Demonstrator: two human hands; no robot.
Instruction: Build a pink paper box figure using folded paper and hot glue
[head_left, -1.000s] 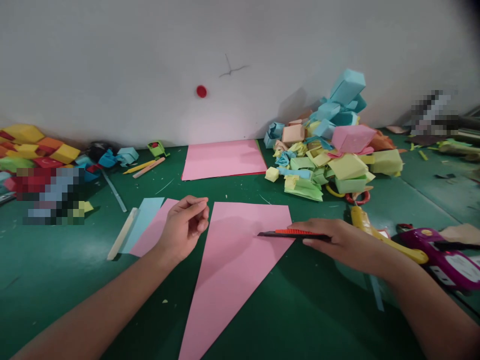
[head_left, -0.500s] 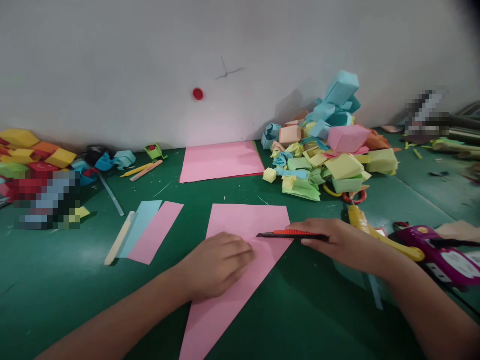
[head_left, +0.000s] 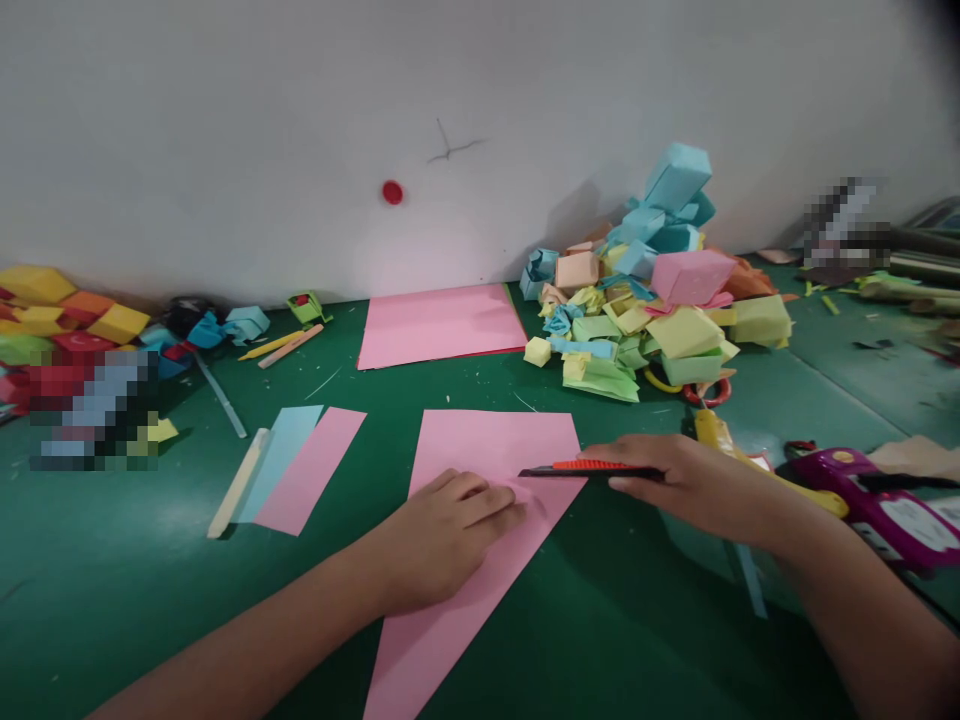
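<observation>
A pink paper folded into a long triangle (head_left: 487,445) lies on the green mat (head_left: 615,620) in front of me. My left hand (head_left: 442,535) rests on the middle of it, fingers stretched flat and pressing the paper down. My right hand (head_left: 682,485) is at the triangle's right edge, closed around a red and black utility knife (head_left: 581,468). The knife lies level, its tip pointing left over the paper, a little way from my left fingertips.
A flat pink sheet (head_left: 442,325) lies by the wall. Pink and blue paper strips (head_left: 296,465) lie to the left. A heap of folded paper boxes (head_left: 652,300) stands at the back right, another pile (head_left: 60,320) at far left. A purple glue gun (head_left: 870,500) and a yellow tool (head_left: 720,440) are right.
My left hand came down from beside the triangle's left edge onto its middle and now presses flat. My right hand with the knife stayed in place.
</observation>
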